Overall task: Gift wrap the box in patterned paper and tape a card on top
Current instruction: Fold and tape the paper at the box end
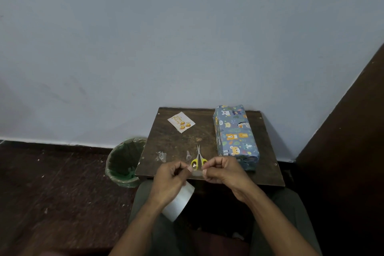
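A: Where do you stand with the task?

B: The wrapping looks done. The box (pixel 236 133) lies at about two o'clock on the surface (pixel 178 143), fully covered in blue animal-print paper, its near end touching the front edge area just beyond your right hand (pixel 223 169). I cannot see the underside seams, so I would only guess they are taped.

A: And the card?

B: The card (pixel 181 122) is not on the box yet. It lies flat at eleven o'clock on the surface, well apart from the box.

A: What are your hands doing?

B: Both are at six o'clock, just over the near edge. The fingers of your left hand (pixel 171 175) and of your right hand are curled, pinching the two ends of a short clear tape strip (pixel 197 172) stretched between them. The tape roll (pixel 178 203) hangs below your left hand; whether the strip is already cut free from it is hard to tell.

A: Anything else close by?

B: The scissors (pixel 198 158) lie just beyond the strip, tips pointing to twelve o'clock, with a few tape scraps (pixel 161 156) at their left. A lined bin (pixel 124 162) stands on the floor at nine o'clock.

A: So what is left?

B: Setting the card on top of the box and taping it down.
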